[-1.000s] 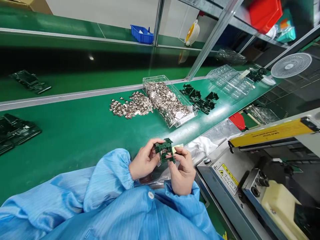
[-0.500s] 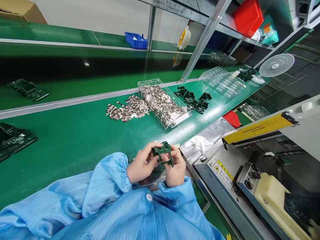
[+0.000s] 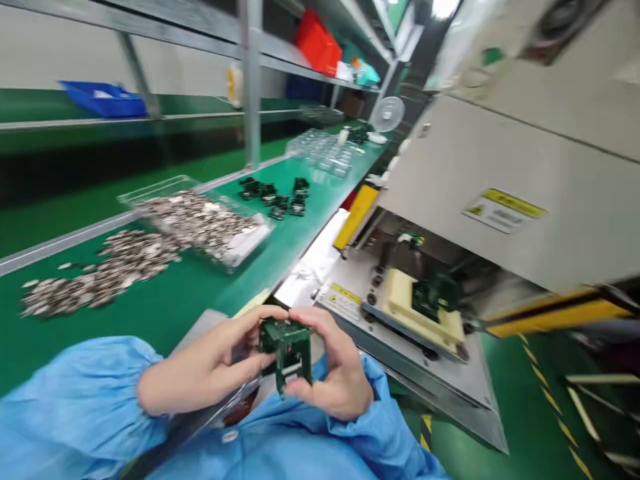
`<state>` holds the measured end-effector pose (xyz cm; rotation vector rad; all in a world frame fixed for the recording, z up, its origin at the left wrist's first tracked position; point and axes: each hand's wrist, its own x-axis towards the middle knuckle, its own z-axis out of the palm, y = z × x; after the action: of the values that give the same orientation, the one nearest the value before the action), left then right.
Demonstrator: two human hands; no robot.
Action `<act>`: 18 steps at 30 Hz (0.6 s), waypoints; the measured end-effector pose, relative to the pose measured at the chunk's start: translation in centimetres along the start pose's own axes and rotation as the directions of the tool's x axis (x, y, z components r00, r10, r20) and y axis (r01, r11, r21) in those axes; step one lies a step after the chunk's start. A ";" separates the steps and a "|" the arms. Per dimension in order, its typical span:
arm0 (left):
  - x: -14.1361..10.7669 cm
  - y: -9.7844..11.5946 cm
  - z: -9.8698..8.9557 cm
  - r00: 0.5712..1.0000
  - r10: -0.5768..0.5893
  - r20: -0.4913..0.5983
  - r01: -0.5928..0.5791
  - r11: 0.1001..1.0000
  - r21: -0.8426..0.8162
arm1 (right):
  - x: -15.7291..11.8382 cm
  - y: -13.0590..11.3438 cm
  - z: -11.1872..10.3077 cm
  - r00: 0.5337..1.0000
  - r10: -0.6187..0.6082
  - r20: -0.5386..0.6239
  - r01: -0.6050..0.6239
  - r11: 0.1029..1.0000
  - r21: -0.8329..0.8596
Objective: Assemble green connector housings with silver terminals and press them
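Note:
Between both hands, close to my body, is a dark green circuit board panel (image 3: 289,345) with an open frame shape; it may be more than one board. My left hand (image 3: 213,367) grips its left side, thumb in front and fingers partly hidden behind. My right hand (image 3: 336,365) pinches the right side, thumb at the lower edge and fingers at the top. Small silvery metal parts fill a clear plastic box (image 3: 245,243) on the green bench. More of these metal parts (image 3: 100,273) lie in a loose pile left of it.
Several green board pieces (image 3: 275,198) lie behind the box, with clear blister trays (image 3: 323,152) farther along. At right stands a press machine (image 3: 500,200) holding a cream fixture (image 3: 400,300) with dark green pieces. A metal post (image 3: 251,87) rises from the bench's back edge.
My view has swung right toward the machine, so the bench things appear farther left. Both hands still hold the circuit board panel, now turned to a different angle.

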<state>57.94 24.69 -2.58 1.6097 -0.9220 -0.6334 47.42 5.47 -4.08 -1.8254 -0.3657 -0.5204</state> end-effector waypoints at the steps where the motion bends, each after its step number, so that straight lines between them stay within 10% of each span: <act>1: 1.8 1.0 0.1 0.996 0.019 0.088 -0.020 1.000 0.007 | -1.0 -0.8 -1.8 0.999 0.008 -0.054 -0.009 1.000 -0.026; 5: 10.8 4.4 3.5 0.930 0.283 0.232 -0.315 0.942 0.113 | -7.4 -2.9 -8.4 0.861 0.052 -0.506 -0.155 0.974 -0.164; 9: 19.1 5.8 11.0 0.851 0.452 0.268 -0.505 0.844 0.179 | -12.8 -2.6 -13.2 0.375 -0.123 -0.919 -0.293 0.925 -0.243; 11: 21.9 6.1 14.1 0.870 0.403 0.285 -0.459 0.872 0.168 | -13.7 -2.3 -14.9 0.277 -0.132 -0.952 -0.362 0.903 -0.231; 14: 23.3 6.3 15.3 0.903 0.355 0.241 -0.378 0.925 0.052 | -12.3 -2.1 -17.2 0.373 -0.101 -0.922 -0.399 0.880 -0.258; 18: 20.0 5.7 10.0 0.946 0.293 0.138 -0.287 0.956 -0.062 | -7.6 -1.6 -19.0 0.600 -0.049 -0.798 -0.443 0.810 -0.383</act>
<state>59.59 2.16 1.98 1.3686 -1.2201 -0.5644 36.99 -12.02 -1.82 -1.9227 0.6902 -1.2975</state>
